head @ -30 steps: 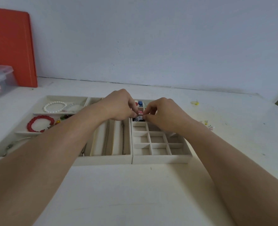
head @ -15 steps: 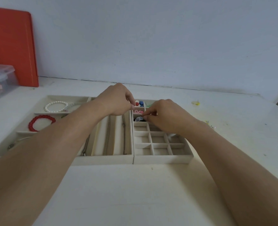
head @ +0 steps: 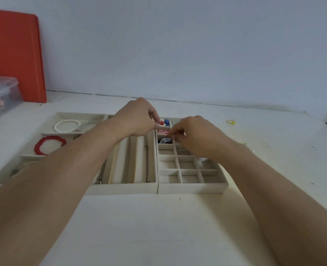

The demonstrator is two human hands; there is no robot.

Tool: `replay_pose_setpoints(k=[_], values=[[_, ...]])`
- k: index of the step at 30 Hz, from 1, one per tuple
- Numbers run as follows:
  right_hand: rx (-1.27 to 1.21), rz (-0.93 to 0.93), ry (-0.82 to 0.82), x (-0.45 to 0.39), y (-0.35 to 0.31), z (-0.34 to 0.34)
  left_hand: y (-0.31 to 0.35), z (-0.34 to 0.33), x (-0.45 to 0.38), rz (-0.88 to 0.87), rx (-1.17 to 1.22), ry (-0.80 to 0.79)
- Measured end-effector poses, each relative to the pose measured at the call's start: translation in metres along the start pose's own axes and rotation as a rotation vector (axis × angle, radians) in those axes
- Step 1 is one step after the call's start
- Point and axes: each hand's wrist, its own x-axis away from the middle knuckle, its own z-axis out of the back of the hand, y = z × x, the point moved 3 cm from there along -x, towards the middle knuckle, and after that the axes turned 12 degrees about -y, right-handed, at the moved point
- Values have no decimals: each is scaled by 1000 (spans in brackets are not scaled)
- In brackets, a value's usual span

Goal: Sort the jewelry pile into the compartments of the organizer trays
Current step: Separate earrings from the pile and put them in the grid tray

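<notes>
While both hands pinch small pieces over the cream gridded organizer tray [head: 191, 186], left hand [head: 137, 120] on a red bead [head: 161, 123], right hand [head: 195, 137] on something unidentifiable, bracelets and chains sit sorted, near cells stand empty, and yellow bits [head: 230, 122] wait at two o'clock.

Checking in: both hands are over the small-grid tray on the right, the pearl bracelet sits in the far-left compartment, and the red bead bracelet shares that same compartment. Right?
Not quite. The head view shows the red bead bracelet in its own compartment, one nearer than the pearl bracelet, with a divider between them. The rest stands: the left hand and right hand are over the small-grid tray.
</notes>
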Motion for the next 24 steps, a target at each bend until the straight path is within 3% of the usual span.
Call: replay_pose_setpoints(k=[5,12,21,24], values=[[-7,3,-57,1,-2,-3,-1,-1,-1,6,2,-10],[-65,25,44,4,-3,3,-1,-1,-1,13,3,-14],[-92,47,-44,3,-2,0,-1,-1,-1,15,-2,-12],[-105,46,-6,2,0,2,-1,-1,-1,13,1,-17]])
